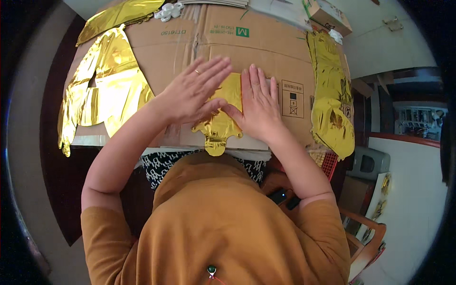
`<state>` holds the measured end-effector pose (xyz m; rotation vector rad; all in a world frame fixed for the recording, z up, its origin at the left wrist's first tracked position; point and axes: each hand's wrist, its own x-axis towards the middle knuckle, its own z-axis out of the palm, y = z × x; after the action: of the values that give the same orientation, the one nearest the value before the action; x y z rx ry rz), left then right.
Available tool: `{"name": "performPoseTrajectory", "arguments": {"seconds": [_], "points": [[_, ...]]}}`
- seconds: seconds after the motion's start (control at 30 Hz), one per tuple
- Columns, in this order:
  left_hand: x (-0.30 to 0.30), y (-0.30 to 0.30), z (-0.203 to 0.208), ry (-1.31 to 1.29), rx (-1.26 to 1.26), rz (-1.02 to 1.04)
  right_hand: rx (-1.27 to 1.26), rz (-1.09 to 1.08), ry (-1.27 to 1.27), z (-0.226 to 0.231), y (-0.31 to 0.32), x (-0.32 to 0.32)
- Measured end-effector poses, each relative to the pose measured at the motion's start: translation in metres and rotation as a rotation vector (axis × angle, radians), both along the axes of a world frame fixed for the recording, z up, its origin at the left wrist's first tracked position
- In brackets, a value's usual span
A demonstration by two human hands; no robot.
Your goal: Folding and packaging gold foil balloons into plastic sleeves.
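Note:
A flat gold foil balloon (pixel 220 128) lies on the cardboard in front of me, its narrow tab hanging at the near edge. My left hand (pixel 192 92), with a ring on one finger, is stretched out with the fingers straight over the foil's left side; whether its palm touches the foil I cannot tell. Beside it my right hand (pixel 259 104) lies flat along the right edge of the foil, fingers straight and the thumb reaching over it. Neither hand grips anything. Both hands hide part of the balloon.
Cardboard (pixel 247 50) covers the tabletop. A large gold foil piece (pixel 114 71) lies at left, another foil stack (pixel 121 19) at far left, and long foil pieces (pixel 327 90) at right. A white clustered object (pixel 168 11) and a small box (pixel 327 18) sit at the back.

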<state>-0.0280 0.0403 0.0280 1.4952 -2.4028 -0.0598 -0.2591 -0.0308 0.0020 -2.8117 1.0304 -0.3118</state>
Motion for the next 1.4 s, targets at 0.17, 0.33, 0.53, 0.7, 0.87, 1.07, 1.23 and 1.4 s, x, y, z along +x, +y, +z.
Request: {"name": "performPoseTrajectory", "arguments": {"seconds": [0.17, 0.33, 0.53, 0.7, 0.87, 1.07, 1.23, 1.4], "points": [[0.005, 0.008, -0.015, -0.1, 0.034, -0.072, 0.002, 0.019, -0.017, 0.0, -0.003, 0.0], [0.006, 0.009, -0.01, -0.173, 0.047, -0.093, 0.006, 0.014, -0.007, -0.001, -0.001, -0.002], [0.011, 0.01, -0.016, -0.185, 0.037, -0.116, 0.005, -0.002, 0.024, 0.001, 0.001, -0.002], [0.012, 0.009, -0.015, -0.163, 0.11, -0.113, -0.013, -0.012, 0.068, 0.0, -0.003, -0.011], [0.016, 0.0, 0.0, -0.013, 0.304, -0.124, -0.009, -0.035, 0.095, 0.005, -0.004, -0.015], [-0.019, -0.018, 0.008, 0.069, 0.139, -0.03, -0.022, -0.032, 0.095, 0.006, -0.003, -0.015], [-0.023, -0.012, -0.02, -0.049, -0.007, -0.114, 0.011, -0.043, 0.096, 0.009, -0.003, -0.013], [-0.004, 0.009, -0.013, -0.118, 0.076, -0.03, 0.048, -0.058, 0.068, 0.01, -0.001, -0.013]]}}
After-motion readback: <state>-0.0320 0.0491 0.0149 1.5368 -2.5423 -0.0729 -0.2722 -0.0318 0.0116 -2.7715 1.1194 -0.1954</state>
